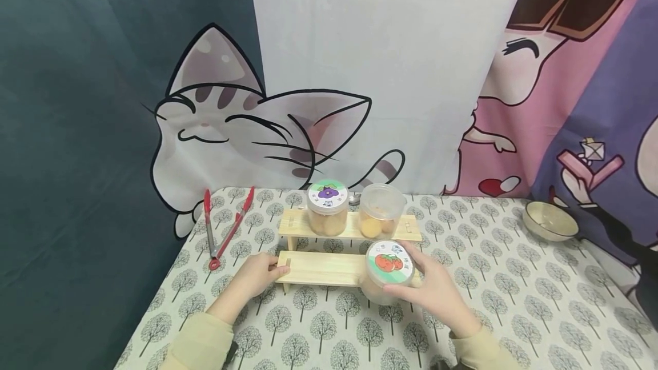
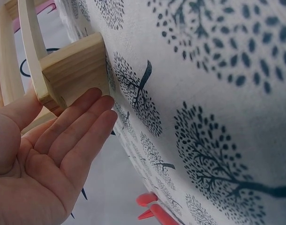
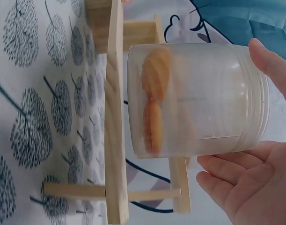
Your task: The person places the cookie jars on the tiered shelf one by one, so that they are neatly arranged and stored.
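My right hand grips a clear plastic jar near its lid, thumb on one side and fingers on the other. The jar's lid has a red tomato picture, and orange-brown pieces lie at its bottom. It is over the right part of the lower step of a two-step wooden rack, its base close to the board; whether they touch I cannot tell. At the rack's left end my left hand pinches the lower board, thumb on top, fingers by the end leg.
On the upper step stand a jar with a purple-picture lid and an open jar with yellow pieces. Red-handled tongs lie spread at the left. A bowl stands at the far right. Behind the rack shows a spoon.
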Motion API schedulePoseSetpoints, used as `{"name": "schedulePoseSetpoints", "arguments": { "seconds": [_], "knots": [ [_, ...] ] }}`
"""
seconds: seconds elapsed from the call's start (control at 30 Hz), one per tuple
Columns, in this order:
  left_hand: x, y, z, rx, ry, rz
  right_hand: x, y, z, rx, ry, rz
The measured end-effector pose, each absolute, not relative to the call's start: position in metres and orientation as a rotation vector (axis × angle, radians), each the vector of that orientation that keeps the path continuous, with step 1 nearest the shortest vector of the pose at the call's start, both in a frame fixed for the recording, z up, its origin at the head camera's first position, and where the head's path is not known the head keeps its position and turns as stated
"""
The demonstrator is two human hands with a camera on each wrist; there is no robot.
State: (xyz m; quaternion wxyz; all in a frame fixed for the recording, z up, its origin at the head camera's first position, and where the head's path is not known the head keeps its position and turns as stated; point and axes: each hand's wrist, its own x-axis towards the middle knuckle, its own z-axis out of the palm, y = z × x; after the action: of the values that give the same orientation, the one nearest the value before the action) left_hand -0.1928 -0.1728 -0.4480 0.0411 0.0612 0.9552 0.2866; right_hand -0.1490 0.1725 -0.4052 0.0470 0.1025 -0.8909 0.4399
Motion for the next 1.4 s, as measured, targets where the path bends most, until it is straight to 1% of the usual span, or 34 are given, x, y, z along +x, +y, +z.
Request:
{"name": "schedulePoseSetpoints", "arguments": {
  "seconds": [0.13,0.23,0.77,1.07,1.4],
  "knots": [
    [-0.193,-0.173,-0.450,0.205,2.938,0.869,-0.150,0.164,-0.403,0.292,-2.729,1.432],
    [-0.194,-0.174,-0.451,0.213,2.944,0.872,-0.151,0.158,-0.404,0.324,-2.714,1.456],
    [-0.193,-0.173,-0.454,0.212,2.938,0.896,-0.157,0.134,-0.411,0.441,-2.679,1.395],
    [-0.193,-0.174,-0.453,0.212,2.944,0.890,-0.166,0.116,-0.407,0.512,-2.678,1.407],
    [-0.194,-0.174,-0.452,0.207,2.936,0.892,-0.171,0.101,-0.407,0.516,-2.699,1.387]
  ]
}}
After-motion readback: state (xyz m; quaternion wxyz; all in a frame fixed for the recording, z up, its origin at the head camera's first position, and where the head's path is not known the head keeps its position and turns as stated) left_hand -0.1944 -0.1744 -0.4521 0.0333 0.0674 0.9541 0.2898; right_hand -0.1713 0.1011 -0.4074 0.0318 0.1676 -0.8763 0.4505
